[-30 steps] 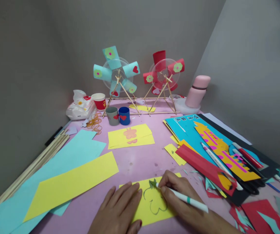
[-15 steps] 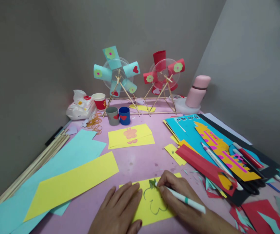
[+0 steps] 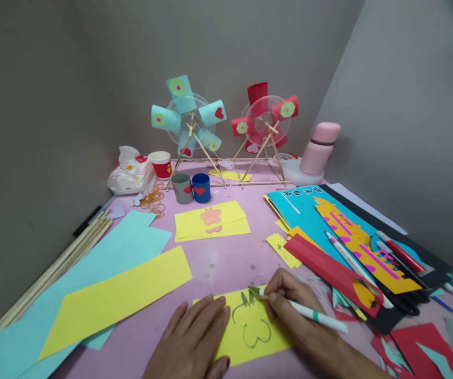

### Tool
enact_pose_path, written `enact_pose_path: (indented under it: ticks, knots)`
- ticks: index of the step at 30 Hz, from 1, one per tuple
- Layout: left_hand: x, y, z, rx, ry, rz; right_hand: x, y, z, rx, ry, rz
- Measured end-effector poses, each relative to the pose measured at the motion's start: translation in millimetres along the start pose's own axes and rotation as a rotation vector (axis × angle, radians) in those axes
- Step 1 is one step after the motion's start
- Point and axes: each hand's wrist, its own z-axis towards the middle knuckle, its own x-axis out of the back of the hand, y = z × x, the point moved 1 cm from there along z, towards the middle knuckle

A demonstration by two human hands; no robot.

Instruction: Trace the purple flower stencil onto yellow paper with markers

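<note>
Gripped in my right hand (image 3: 295,310) is a white marker (image 3: 316,316) with a green band and a dark green tip. Its tip is at the upper edge of a yellow sheet of paper (image 3: 230,352). On that sheet a dark outline of a rounded flower-like shape shows, with small green strokes at its top. My left hand (image 3: 192,337) lies flat on the sheet's left side, fingers stretched out. Another yellow strip (image 3: 123,295) lies to the left, over light blue paper (image 3: 13,342). Ahead are yellow pieces (image 3: 187,226) with an orange flower drawing.
Two stick-framed wheels, one with light blue rolls (image 3: 214,112) and one with red (image 3: 258,99), stand at the back. Grey (image 3: 181,189) and blue (image 3: 201,181) paper rings are before them. A pink bottle (image 3: 316,155), coloured paper (image 3: 297,202), markers, and scraps line the right; wooden sticks (image 3: 64,263) the left.
My right hand has shifted slightly right and up with the marker, whose tip moved from the green strokes to the sheet's upper edge. More green strokes show. My left hand stays put.
</note>
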Motion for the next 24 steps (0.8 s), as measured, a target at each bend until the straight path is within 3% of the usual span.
enact_pose_path:
  ticks: [5, 10, 24]
  knots:
    - [2.4, -0.3, 0.6, -0.042, 0.008, 0.095, 1.5, 2.3, 2.0, -0.061, 0.052, 0.06]
    - [1.4, -2.9, -0.7, -0.049, 0.043, 0.101, 1.6, 3.6, 1.2, -0.063, 0.09, -0.014]
    - [-3.8, -2.8, -2.3, -0.026, 0.088, 0.02, 2.3, -2.1, 0.6, -0.011, 0.016, -0.165]
